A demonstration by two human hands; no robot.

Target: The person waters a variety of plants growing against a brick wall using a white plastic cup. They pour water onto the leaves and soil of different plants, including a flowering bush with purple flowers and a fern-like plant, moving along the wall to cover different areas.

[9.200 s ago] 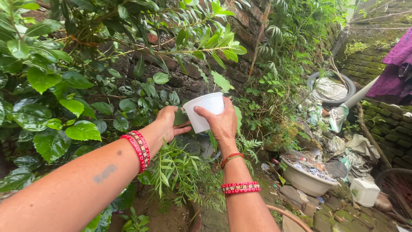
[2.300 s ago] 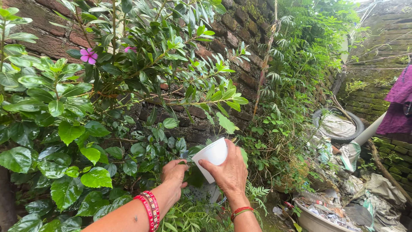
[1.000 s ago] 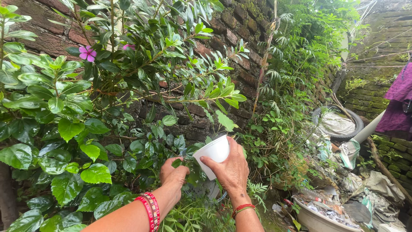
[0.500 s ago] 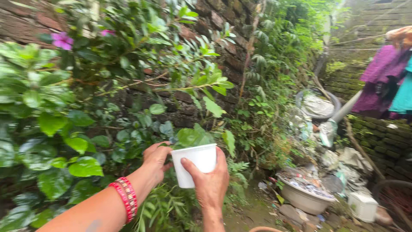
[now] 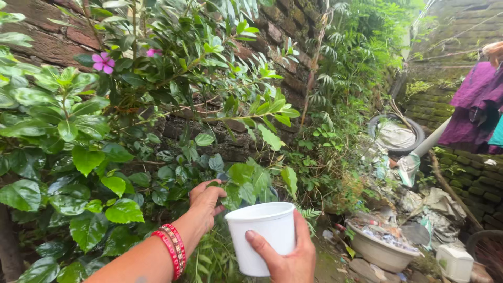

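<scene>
Now the right hand (image 5: 287, 261) grips the white cup (image 5: 263, 236), fingers wrapped round its side, mouth up under the leaves; the left hand (image 5: 205, 201) pinches a leaf (image 5: 215, 184) just beside it.

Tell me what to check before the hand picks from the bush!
1. Cup held firm in the right hand: ok.
2. Cup upright, mouth up: ok.
3. Left hand at the leaves: ok, fingers touch them.
4. Left grip shut on a leaf: cannot tell, fingertips hidden.
5. Cup close under the left hand: ok, just beside it.
6. Anything in the cup: cannot tell, inside hidden.
</scene>
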